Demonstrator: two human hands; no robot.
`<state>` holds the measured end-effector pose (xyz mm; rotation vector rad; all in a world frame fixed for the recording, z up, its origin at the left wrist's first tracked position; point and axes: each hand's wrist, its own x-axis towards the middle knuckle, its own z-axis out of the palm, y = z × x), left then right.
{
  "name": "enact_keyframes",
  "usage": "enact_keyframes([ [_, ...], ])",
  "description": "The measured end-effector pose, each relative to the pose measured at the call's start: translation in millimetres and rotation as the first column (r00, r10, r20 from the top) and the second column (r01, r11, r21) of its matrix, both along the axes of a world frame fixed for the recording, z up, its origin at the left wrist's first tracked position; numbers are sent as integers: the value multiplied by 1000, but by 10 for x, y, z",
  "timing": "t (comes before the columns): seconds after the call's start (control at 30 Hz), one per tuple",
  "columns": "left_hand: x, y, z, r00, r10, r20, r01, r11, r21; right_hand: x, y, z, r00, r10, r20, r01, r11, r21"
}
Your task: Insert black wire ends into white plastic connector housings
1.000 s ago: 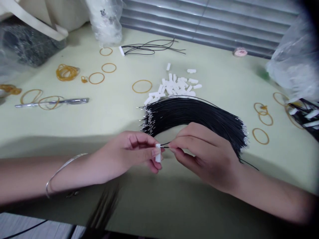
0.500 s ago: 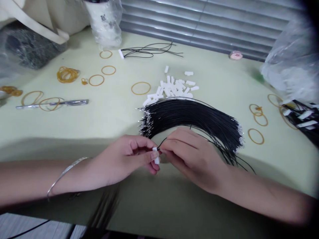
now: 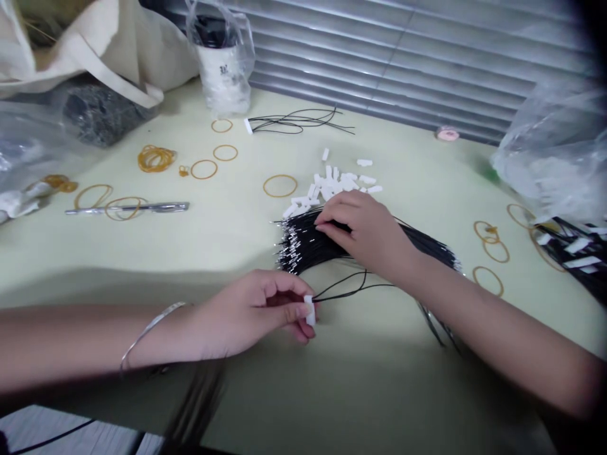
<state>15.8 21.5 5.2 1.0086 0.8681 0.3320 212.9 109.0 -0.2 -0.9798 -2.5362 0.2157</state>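
My left hand (image 3: 256,313) pinches a small white plastic connector (image 3: 310,310) between thumb and fingers, low over the pale green table (image 3: 227,240). Thin black wires (image 3: 351,285) run out of the connector to the right. My right hand (image 3: 367,229) rests on a thick curved bundle of black wires (image 3: 308,243) with bare metal tips at its left end, its fingertips pressed into the strands. A heap of loose white connectors (image 3: 339,183) lies just beyond the bundle.
Rubber bands (image 3: 279,185) lie scattered over the table, with a pen (image 3: 128,208) at the left. A bagged cup (image 3: 222,63) and a cloth bag (image 3: 95,44) stand at the back left. Plastic bags (image 3: 554,158) and finished wire sets (image 3: 576,249) sit at the right.
My right hand let go of the wire at the connector and moved up and away onto the black wire bundle. My left hand kept hold of the connector. The view tilted upward.
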Motion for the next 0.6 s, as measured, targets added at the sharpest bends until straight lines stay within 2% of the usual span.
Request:
enact_keyframes([
  [0.07,-7,10,-12,1000,14,19,-14,1000,-5,0,-32,35,999,5,-34,-3,999,42],
  [0.17,-17,19,-27,996,50,73,-48,998,-36,74,-251,208,991,-46,-129,54,996,64],
  [0.23,-20,22,-28,991,85,104,-78,995,-63,136,-481,334,987,-107,-120,109,994,9],
  [0.3,-19,24,-22,987,109,115,-101,992,-76,183,-712,398,990,-115,-83,105,988,-109],
  [0.43,-9,22,-15,987,126,96,-121,991,-59,197,-961,295,996,-36,-78,14,965,-261],
  [0.6,-10,15,-35,986,142,93,-136,988,-70,118,-935,146,989,-48,-142,-2,943,-332],
])
